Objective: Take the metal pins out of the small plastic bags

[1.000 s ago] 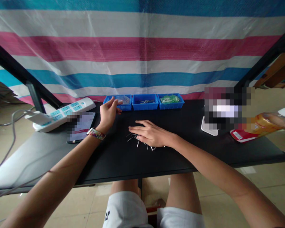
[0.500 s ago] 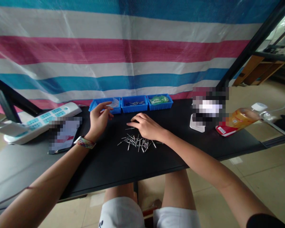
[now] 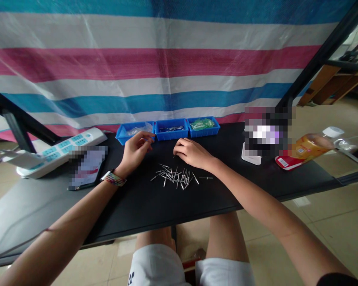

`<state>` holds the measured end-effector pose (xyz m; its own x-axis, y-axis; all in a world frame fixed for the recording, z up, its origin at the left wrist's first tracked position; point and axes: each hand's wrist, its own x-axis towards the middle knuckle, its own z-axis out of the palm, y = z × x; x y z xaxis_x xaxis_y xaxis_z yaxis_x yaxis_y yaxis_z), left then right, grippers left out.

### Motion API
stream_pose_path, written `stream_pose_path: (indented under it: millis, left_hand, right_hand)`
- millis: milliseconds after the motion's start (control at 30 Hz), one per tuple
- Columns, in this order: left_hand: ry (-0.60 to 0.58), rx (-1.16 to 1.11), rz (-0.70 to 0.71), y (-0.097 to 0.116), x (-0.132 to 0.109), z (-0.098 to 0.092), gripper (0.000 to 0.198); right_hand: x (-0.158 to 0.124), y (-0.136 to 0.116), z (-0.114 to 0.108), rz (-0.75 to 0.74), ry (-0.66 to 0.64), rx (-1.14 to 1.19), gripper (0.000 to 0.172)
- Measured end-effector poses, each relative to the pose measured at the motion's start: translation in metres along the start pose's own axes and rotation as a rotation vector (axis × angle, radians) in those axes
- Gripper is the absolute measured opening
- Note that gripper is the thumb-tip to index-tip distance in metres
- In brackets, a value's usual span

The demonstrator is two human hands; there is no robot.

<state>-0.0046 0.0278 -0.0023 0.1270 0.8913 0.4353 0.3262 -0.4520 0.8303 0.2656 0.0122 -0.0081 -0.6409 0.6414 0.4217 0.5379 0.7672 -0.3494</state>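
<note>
A loose pile of thin metal rivets [image 3: 176, 176] lies on the black table, with one apart at its right. My right hand [image 3: 193, 153] is just above the pile, fingers curled and pressed together; a small dark tip shows beneath them, too small to name. My left hand [image 3: 137, 150] hovers in front of the left blue bin [image 3: 123, 138], its fingers bent and slightly apart, nothing seen in them. The left bin holds a clear plastic bag. More metal pieces lie in the middle blue bin [image 3: 171, 135]. In the right blue bin [image 3: 205, 131] is a green bag.
A white power strip [image 3: 68, 151] and a phone [image 3: 89, 167] lie at the left. On the right are a white case [image 3: 251, 158], a blurred-out object and an orange bottle [image 3: 310, 146] with a red label. A striped sheet [image 3: 167, 59] hangs behind the bins.
My left hand has moved right, toward the middle bin. My right hand has drawn back from the stray rivet above the pile, and its fingers have curled in. The view has shifted slightly.
</note>
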Motion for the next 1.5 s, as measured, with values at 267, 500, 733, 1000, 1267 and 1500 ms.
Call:
stream_pose_path:
  millis: [267, 500, 733, 1000, 1267, 1500]
  left_hand:
    - [-0.294, 0.109, 0.201, 0.021, -0.010, 0.008, 0.026]
    - [-0.323, 0.078, 0.177, 0.022, -0.014, 0.012, 0.022]
    - [-0.281, 0.070, 0.163, 0.020, -0.012, 0.013, 0.020]
    - [-0.254, 0.023, 0.111, 0.018, -0.012, 0.013, 0.036]
    - [-0.307, 0.044, 0.150, 0.021, -0.013, 0.009, 0.039]
    - [-0.322, 0.173, 0.241, 0.020, -0.011, 0.007, 0.042]
  right_hand:
    - [0.006, -0.005, 0.013, 0.248, 0.211, 0.695, 0.013]
    - [0.008, -0.015, 0.011, 0.366, 0.261, 1.008, 0.040]
    - [0.008, -0.018, 0.013, 0.398, 0.260, 1.065, 0.041]
    - [0.005, -0.022, 0.010, 0.350, 0.319, 1.028, 0.030]
    - [0.006, -0.019, 0.012, 0.396, 0.328, 0.969, 0.040]
    - [0.008, -0.015, 0.016, 0.378, 0.331, 1.042, 0.040]
